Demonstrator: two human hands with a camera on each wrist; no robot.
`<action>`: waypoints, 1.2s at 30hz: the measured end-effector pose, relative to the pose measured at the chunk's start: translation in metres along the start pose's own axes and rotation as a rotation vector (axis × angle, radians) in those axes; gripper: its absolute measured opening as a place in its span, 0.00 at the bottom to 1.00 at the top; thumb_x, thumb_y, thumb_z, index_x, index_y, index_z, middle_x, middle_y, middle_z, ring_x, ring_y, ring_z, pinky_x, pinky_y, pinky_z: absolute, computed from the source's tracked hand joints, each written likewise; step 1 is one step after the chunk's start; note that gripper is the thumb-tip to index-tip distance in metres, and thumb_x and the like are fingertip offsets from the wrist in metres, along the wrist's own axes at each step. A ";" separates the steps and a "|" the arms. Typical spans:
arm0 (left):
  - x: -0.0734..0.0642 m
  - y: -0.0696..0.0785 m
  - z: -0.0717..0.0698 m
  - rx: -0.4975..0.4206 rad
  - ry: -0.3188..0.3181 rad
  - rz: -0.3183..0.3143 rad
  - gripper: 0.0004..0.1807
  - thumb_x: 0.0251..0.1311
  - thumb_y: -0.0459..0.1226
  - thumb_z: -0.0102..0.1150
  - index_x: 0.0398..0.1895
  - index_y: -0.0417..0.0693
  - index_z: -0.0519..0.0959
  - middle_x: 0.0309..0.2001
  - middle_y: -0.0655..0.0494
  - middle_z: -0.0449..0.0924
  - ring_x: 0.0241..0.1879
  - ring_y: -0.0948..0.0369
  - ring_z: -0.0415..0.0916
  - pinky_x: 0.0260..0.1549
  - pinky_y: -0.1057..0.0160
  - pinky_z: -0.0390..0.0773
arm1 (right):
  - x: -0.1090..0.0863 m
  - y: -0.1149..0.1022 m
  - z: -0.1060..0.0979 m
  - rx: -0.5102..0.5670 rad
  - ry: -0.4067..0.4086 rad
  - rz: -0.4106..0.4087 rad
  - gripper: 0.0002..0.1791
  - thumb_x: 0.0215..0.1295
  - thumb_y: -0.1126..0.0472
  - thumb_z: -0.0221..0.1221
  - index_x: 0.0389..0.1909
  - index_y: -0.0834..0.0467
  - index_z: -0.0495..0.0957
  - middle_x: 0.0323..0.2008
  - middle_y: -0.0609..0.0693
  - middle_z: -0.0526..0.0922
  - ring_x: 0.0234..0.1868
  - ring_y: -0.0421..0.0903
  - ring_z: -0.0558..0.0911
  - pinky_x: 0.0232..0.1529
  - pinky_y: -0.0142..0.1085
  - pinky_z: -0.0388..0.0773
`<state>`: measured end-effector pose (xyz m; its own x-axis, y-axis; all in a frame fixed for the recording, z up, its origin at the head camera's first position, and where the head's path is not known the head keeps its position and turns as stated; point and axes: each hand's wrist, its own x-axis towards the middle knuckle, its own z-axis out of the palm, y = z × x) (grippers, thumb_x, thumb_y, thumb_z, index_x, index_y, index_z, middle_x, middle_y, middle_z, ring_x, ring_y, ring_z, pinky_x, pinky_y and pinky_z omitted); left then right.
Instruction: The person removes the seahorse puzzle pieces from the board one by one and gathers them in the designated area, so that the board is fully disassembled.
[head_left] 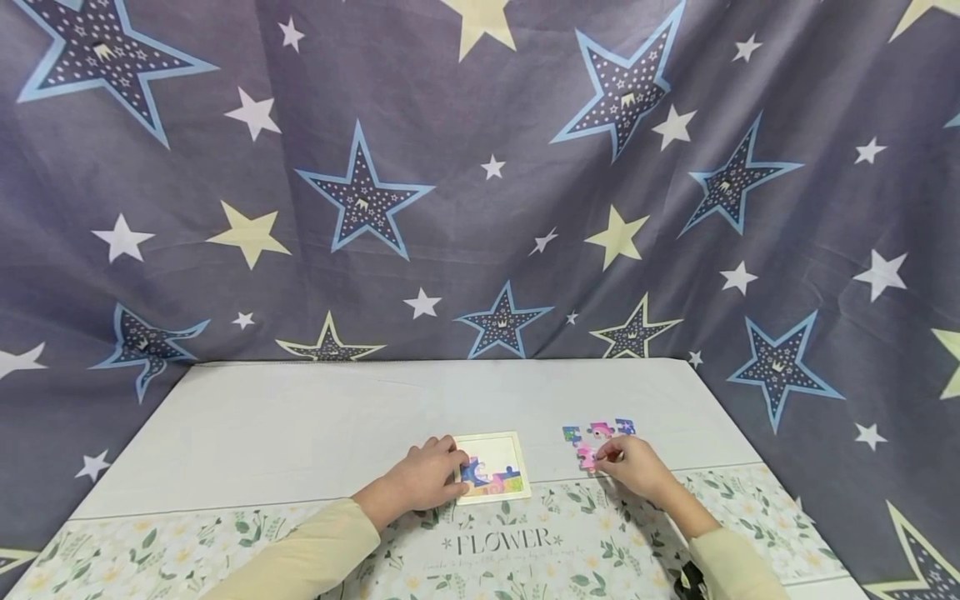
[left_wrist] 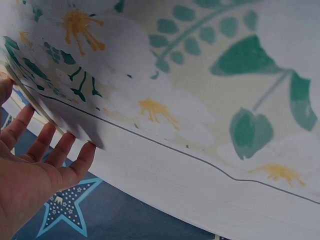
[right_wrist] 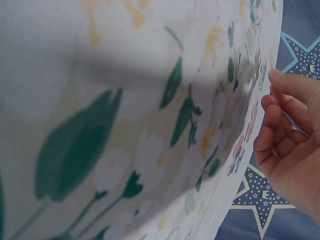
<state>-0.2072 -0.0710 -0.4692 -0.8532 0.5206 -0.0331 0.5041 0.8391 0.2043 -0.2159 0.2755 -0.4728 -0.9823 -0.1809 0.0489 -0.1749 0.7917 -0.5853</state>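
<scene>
A shallow puzzle tray (head_left: 522, 457) with a cream rim lies on the table, several joined colourful pieces (head_left: 491, 482) along its lower and left parts. My left hand (head_left: 426, 475) holds the tray's left side, fingertips on the rim; in the left wrist view, the left hand's fingers (left_wrist: 60, 148) lie along that edge. To the right, my right hand (head_left: 636, 468) pinches at a pink puzzle piece (head_left: 586, 455) with thumb and forefinger. Whether that piece is off the table cannot be told. In the right wrist view, the right hand (right_wrist: 295, 120) has its other fingers curled.
Other loose pieces lie close by: a green-blue piece (head_left: 572, 434), a pink piece (head_left: 602, 431) and a blue piece (head_left: 625, 426). A floral cloth (head_left: 555, 575) covers the near part of the white table (head_left: 300, 425). A star-patterned curtain (head_left: 450, 208) hangs behind.
</scene>
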 end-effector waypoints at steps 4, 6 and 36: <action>-0.001 0.000 0.000 -0.003 0.004 0.000 0.21 0.61 0.52 0.54 0.52 0.53 0.76 0.46 0.54 0.71 0.43 0.59 0.66 0.44 0.47 0.72 | -0.001 0.003 -0.001 -0.002 0.001 0.020 0.03 0.58 0.62 0.63 0.31 0.58 0.81 0.28 0.47 0.78 0.29 0.40 0.73 0.28 0.31 0.70; -0.001 0.000 0.000 -0.006 0.006 0.000 0.20 0.60 0.51 0.55 0.52 0.53 0.76 0.46 0.54 0.71 0.42 0.59 0.66 0.44 0.47 0.72 | -0.002 0.004 -0.002 -0.007 0.002 0.031 0.03 0.58 0.62 0.63 0.31 0.58 0.81 0.28 0.47 0.78 0.29 0.40 0.73 0.27 0.31 0.70; 0.000 -0.001 0.001 0.011 0.011 0.005 0.22 0.60 0.53 0.54 0.53 0.53 0.76 0.46 0.55 0.71 0.43 0.60 0.66 0.43 0.49 0.72 | -0.004 0.021 -0.010 -0.005 0.049 0.096 0.05 0.57 0.62 0.63 0.32 0.60 0.81 0.26 0.48 0.79 0.25 0.40 0.71 0.24 0.31 0.69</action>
<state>-0.2073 -0.0716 -0.4706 -0.8522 0.5227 -0.0216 0.5094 0.8384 0.1938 -0.2167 0.2986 -0.4766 -0.9966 -0.0753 0.0320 -0.0798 0.8071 -0.5850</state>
